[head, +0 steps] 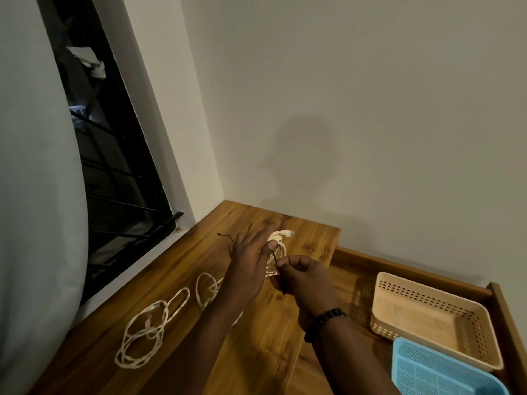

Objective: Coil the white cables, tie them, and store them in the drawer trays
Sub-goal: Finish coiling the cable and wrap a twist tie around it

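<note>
- Our main worry is the coil springing apart: the coiled white cable (278, 252) sits under our left hand (251, 263), whose fingers look mostly straight, pressing or steadying it, not closing round it. If that hand lifts before the tie is twisted, we judge the loops would loosen and spread over the table (176, 363).
- The black tie (274, 256) is thin. Our right hand (302, 276) has a tight grip on it, thumb and forefinger pinching its end, other fingers curled in. It could slip out, or catch only some of the loops.
- The white plug end (288, 232) sticks out beyond the coil on the far side; left free, it may snag when the bundle goes into a tray.
- A second black tie (226, 236) lies on the table just beyond our left hand and could be brushed away.
- The cable in hand looks pale, braided and wound in a small bundle, partly hidden by both hands.
- Another white cable (148, 332) lies loose in wide loops on the table, nearer to us and to the left, not yet coiled.
- The beige tray (427, 295) and blue tray (433, 369) wait in the open drawer (353, 269) at our right; neither holds a cable.
</note>
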